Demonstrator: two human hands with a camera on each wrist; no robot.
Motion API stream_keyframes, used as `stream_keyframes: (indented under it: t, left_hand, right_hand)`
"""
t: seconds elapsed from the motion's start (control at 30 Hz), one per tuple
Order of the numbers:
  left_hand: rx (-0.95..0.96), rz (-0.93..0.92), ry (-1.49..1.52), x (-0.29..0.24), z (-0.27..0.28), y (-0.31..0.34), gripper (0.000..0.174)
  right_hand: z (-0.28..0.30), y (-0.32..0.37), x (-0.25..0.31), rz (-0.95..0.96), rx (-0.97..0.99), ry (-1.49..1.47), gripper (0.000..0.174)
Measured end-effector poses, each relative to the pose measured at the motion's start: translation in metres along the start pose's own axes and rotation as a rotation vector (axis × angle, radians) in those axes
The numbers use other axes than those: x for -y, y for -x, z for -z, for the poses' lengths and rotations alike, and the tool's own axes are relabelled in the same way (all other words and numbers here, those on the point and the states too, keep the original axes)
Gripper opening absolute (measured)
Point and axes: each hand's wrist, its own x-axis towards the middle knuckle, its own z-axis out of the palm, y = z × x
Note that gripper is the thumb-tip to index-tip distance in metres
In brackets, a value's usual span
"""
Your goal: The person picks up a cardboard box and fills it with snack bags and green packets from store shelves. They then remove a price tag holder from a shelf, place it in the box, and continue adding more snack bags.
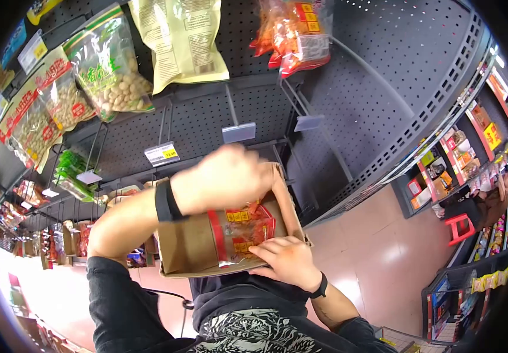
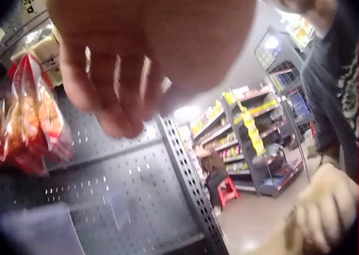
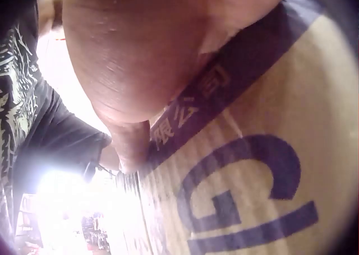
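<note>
An open cardboard box [image 1: 186, 247], with red-and-clear snack bags [image 1: 245, 232] inside, is held against the person's front. The right hand [image 1: 289, 263] grips its near right edge, fingers over the rim near the bags. Up close, the right hand [image 3: 151, 59] lies along the box's printed side [image 3: 269, 210]. Blurred in the head view, the left hand [image 1: 227, 176] is above the far side of the box. Its fingers are loosely bent, and nothing shows in the left hand [image 2: 129, 70] in the left wrist view. Red snack bags [image 1: 301, 35] hang on the rack above.
Black pegboard [image 1: 248, 112] with metal hooks and price tags stands ahead. Bags of nuts [image 1: 113, 79] and a pale yellow bag [image 1: 183, 44] hang at upper left. Shelves, a red stool [image 1: 459, 228] and a seated person [image 1: 483, 206] are off to the right.
</note>
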Motion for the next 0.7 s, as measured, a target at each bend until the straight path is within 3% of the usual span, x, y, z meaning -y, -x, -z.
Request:
stream_keyframes:
  t: [0.03, 0.13, 0.2, 0.27, 0.3, 0.33, 0.43, 0.47, 0.5, 0.57, 0.6, 0.7]
  left_hand:
    - [0.313, -0.012, 0.036, -0.014, -0.020, 0.016, 0.015]
    - [0.729, 0.066, 0.261, -0.044, -0.068, 0.049, 0.021]
    - [0.722, 0.065, 0.196, -0.051, -0.123, 0.075, 0.028]
    - [0.472, 0.146, 0.017, -0.048, -0.147, 0.079, 0.037]
    - [0.486, 0.176, -0.026, -0.045, -0.156, 0.073, 0.045]
    - [0.476, 0.177, -0.031, -0.044, -0.164, 0.071, 0.045]
    - [0.217, 0.197, 0.050, -0.037, -0.199, 0.061, 0.052]
    - [0.181, 0.216, 0.069, -0.040, -0.209, 0.059, 0.045]
    - [0.189, 0.130, 0.037, -0.039, -0.214, 0.060, 0.044]
    - [0.414, -0.042, -0.117, -0.041, -0.219, 0.054, 0.052]
    - [0.384, -0.081, -0.198, -0.043, -0.236, 0.057, 0.055]
    - [0.506, -0.144, -0.114, -0.045, -0.232, 0.043, 0.033]
  right_hand:
    - [-0.001, 0.000, 0.000, -0.003, -0.012, -0.009, 0.045]
    - [-0.002, -0.001, 0.003, 0.006, -0.009, -0.017, 0.046]
    - [-0.003, -0.005, 0.005, 0.014, -0.004, -0.011, 0.047]
    - [-0.004, -0.006, 0.005, 0.005, 0.026, -0.006, 0.046]
    - [-0.004, -0.006, 0.006, 0.008, 0.027, 0.001, 0.046]
    - [-0.003, -0.005, 0.007, 0.004, 0.016, 0.001, 0.044]
    - [-0.005, -0.002, 0.006, -0.029, 0.015, 0.053, 0.040]
    - [-0.004, -0.001, 0.005, -0.041, 0.031, 0.083, 0.040]
    - [-0.001, 0.000, 0.006, -0.036, 0.032, 0.093, 0.039]
    - [-0.002, 0.002, 0.005, -0.032, 0.025, 0.103, 0.040]
    - [-0.005, 0.005, 0.005, -0.035, 0.024, 0.096, 0.040]
    - [-0.005, 0.003, 0.005, -0.025, 0.004, 0.110, 0.040]
